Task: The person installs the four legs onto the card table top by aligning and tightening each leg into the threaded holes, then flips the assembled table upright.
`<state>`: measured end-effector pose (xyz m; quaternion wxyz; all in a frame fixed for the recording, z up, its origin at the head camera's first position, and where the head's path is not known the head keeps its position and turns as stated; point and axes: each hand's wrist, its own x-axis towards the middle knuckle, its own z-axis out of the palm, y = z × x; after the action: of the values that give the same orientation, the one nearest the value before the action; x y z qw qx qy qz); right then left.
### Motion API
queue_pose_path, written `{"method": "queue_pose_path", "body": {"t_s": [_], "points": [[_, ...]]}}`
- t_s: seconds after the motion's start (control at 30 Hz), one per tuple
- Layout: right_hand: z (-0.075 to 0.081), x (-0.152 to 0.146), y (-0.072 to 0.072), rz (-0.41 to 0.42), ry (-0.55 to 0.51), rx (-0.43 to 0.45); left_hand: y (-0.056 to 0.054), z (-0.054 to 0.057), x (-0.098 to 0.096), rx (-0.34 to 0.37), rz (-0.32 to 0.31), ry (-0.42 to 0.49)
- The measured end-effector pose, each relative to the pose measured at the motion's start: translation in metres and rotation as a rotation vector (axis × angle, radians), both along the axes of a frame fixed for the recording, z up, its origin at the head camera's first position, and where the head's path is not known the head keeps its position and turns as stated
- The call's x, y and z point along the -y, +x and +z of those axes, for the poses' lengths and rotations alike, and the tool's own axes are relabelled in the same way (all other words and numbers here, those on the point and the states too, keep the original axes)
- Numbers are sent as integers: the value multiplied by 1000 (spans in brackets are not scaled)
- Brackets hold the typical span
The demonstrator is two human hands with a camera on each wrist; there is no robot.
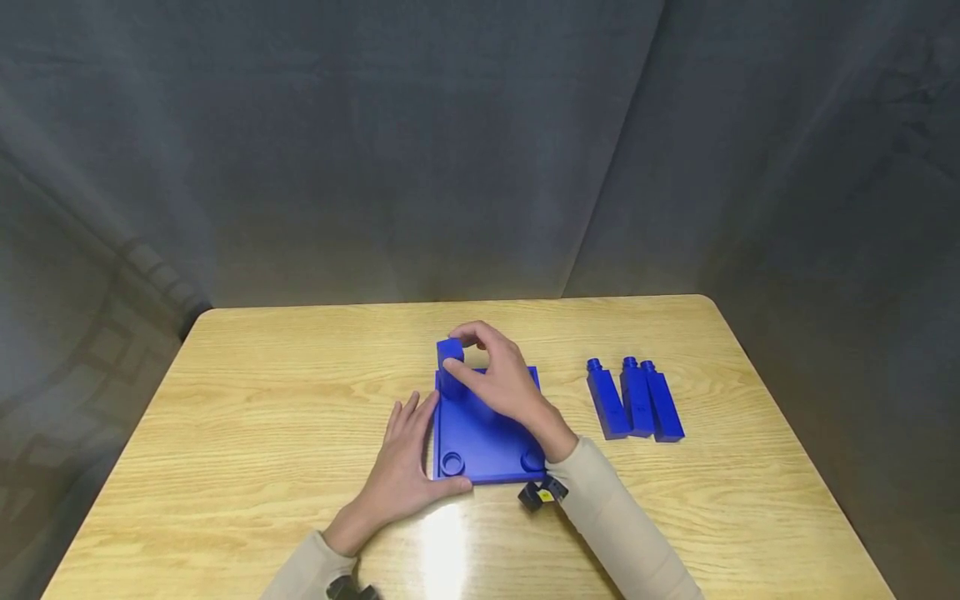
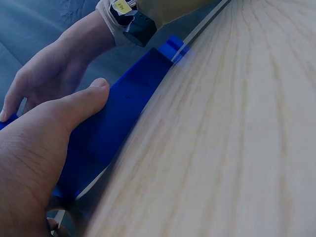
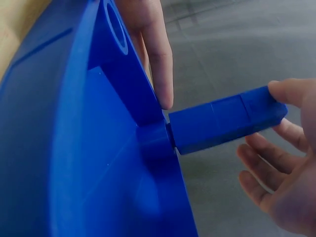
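A blue square board [image 1: 491, 437] with raised rims lies on the table, round sockets [image 1: 452, 463] at its corners. Its far-left corner carries an upright blue leg [image 1: 450, 354], the lower end seated at the socket in the right wrist view. My right hand [image 1: 498, 371] pinches the top of this leg between thumb and fingers. Against the board's left side lie the straight fingers of my left hand [image 1: 405, 467], with the thumb along the front edge. In the left wrist view that thumb [image 2: 89, 101] presses against the board's side.
Three more blue legs [image 1: 606, 400] with threaded ends lie side by side on the wooden table [image 1: 285, 433], right of the board. A dark grey curtain [image 1: 375, 150] hangs behind the table and along its sides.
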<state>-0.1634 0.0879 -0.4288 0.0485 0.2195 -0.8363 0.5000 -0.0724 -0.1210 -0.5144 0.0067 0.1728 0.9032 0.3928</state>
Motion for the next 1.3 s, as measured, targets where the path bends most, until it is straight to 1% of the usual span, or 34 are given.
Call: {"method": "queue_pose_path", "body": {"t_s": [0.13,0.33,0.4,0.6,0.7,0.9,1.17,1.3], "points": [[0,1,0,-33,10,12,0,-1,0,-10,-2,-6],[0,2,1,-26,17,2,0,0,0,-8,-2,-20],[-1,1,1,-5,13,-8,0,1,0,-3,-1,-18],[0,-4,1,111,-27,-10,1,1,0,-16,-2,-15],[1,-5,1,126,-31,5,0,1,0,-28,-5,-19],[1,-3,0,88,-5,13,0,0,0,-20,-4,-19],[-1,3,2,-34,34,-15,0,-1,0,-18,-6,-24],[-2,4,2,-58,39,-10,0,-1,1,-15,-5,-27]]}}
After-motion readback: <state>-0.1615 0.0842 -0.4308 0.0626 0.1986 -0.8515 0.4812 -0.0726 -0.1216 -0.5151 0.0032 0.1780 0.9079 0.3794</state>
